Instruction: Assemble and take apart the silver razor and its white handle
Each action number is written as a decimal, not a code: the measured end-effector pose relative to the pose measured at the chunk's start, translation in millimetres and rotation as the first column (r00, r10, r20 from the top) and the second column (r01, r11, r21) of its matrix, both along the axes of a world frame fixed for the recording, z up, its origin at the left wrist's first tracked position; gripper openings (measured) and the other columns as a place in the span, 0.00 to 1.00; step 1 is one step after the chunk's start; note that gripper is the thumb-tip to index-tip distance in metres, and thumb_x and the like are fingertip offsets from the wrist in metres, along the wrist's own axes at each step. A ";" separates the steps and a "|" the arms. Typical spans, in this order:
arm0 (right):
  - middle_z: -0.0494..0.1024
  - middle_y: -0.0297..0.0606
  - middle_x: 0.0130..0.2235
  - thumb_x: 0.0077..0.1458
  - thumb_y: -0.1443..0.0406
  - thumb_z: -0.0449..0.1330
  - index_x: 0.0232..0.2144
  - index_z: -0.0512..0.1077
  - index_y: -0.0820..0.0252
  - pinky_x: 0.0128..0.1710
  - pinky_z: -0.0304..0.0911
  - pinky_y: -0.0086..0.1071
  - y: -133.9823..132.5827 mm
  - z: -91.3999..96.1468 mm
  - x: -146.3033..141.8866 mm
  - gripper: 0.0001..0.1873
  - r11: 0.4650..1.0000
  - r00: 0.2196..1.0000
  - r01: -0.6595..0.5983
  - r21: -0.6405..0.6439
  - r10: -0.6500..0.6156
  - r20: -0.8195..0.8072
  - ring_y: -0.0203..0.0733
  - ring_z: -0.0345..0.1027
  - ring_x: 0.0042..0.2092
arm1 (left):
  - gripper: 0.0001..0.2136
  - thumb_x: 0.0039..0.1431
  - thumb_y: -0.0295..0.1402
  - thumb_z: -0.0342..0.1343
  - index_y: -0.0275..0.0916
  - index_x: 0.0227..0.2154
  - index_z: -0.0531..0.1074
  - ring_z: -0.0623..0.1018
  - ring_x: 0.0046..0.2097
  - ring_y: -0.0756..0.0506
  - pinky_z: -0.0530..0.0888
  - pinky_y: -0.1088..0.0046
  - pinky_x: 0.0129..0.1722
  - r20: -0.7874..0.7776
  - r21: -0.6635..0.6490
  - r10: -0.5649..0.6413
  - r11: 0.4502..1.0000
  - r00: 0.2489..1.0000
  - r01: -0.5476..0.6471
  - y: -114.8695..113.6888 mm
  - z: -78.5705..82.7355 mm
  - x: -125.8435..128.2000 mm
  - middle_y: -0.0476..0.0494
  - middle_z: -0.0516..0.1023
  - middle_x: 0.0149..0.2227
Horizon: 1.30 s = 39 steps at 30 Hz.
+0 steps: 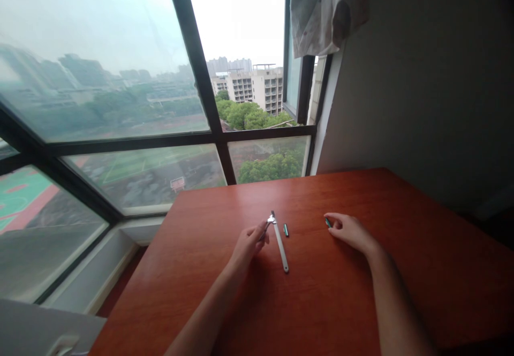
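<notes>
My left hand (252, 242) is closed around the dark handle of a razor (270, 220), whose silvery head end sticks out past my fingertips. Just right of it lies a slim, pale grey stick (281, 248) with a hole at its near end and a dark tip, perhaps a toothbrush; the razor's end overlaps its upper part. A small green and dark razor cartridge (286, 230) rests on the table beside the stick. Farther right, my right hand (347, 231) pinches another small green razor cartridge (328, 222) between thumb and fingers, low over the tabletop.
The reddish-brown wooden table (321, 308) reaches to the window frame (160, 143). One window sash (296, 85) stands open at the back, with a curtain (317, 19) hanging over it. A dark wall (393, 93) borders the right side.
</notes>
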State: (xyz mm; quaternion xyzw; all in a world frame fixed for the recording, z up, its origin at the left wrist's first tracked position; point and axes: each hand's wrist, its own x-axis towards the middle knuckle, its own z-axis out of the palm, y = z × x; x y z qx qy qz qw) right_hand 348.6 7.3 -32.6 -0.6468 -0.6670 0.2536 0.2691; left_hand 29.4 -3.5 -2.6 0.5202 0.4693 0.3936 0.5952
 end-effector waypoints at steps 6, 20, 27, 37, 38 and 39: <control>0.76 0.35 0.25 0.44 0.68 0.56 0.48 0.74 0.68 0.28 0.58 0.28 -1.3 -9.0 16.9 0.27 0.997 0.998 0.057 -0.047 -0.056 0.019 0.39 0.67 0.28 | 0.28 0.54 0.58 0.49 0.35 0.18 0.68 0.54 0.17 0.55 0.48 0.76 0.19 -0.006 0.043 0.013 0.999 1.000 -0.013 -1.7 0.6 -2.2 0.57 0.53 0.12; 0.76 0.35 0.26 0.51 0.62 0.56 0.46 0.74 0.62 0.31 0.59 0.29 -2.8 15.1 -14.1 0.20 0.984 0.985 0.119 0.130 -0.133 0.107 0.40 0.70 0.29 | 0.27 0.53 0.58 0.50 0.35 0.18 0.69 0.54 0.18 0.54 0.48 0.76 0.20 -0.013 0.044 0.042 0.998 0.999 -0.042 -2.0 3.2 -2.4 0.57 0.54 0.13; 0.78 0.36 0.30 0.58 0.62 0.54 0.32 0.73 0.57 0.32 0.58 0.29 -19.0 28.8 -119.9 0.08 0.949 0.966 -0.256 0.181 0.243 0.091 0.40 0.71 0.31 | 0.24 0.54 0.55 0.52 0.35 0.23 0.70 0.54 0.17 0.55 0.48 0.77 0.19 0.040 0.038 0.047 0.998 0.998 -0.048 0.6 -1.7 -2.9 0.57 0.56 0.13; 0.76 0.45 0.46 0.56 0.67 0.53 0.58 0.57 0.56 0.34 0.57 0.32 -46.6 29.2 -162.5 0.27 0.959 0.909 -0.279 0.045 0.249 0.333 0.48 0.74 0.40 | 0.22 0.54 0.53 0.54 0.36 0.23 0.69 0.57 0.18 0.54 0.51 0.77 0.20 0.026 0.069 0.042 0.997 0.999 -0.044 -1.8 0.4 -0.3 0.56 0.59 0.15; 0.76 0.45 0.46 0.55 0.67 0.53 0.60 0.54 0.56 0.34 0.58 0.32 -47.4 29.5 -163.4 0.30 0.958 0.907 -0.284 0.034 0.257 0.334 0.49 0.74 0.40 | 0.22 0.54 0.53 0.54 0.36 0.23 0.69 0.58 0.19 0.54 0.52 0.78 0.20 0.022 0.076 0.044 0.996 0.999 -0.045 -2.0 0.8 0.0 0.56 0.60 0.15; 0.76 0.45 0.47 0.54 0.67 0.53 0.61 0.52 0.56 0.35 0.58 0.33 -47.9 29.5 -164.1 0.32 0.957 0.905 -0.289 0.027 0.264 0.334 0.49 0.74 0.40 | 0.22 0.54 0.53 0.54 0.36 0.23 0.69 0.58 0.19 0.54 0.52 0.78 0.20 0.019 0.082 0.046 0.995 0.999 -0.048 -2.1 1.1 0.2 0.55 0.60 0.15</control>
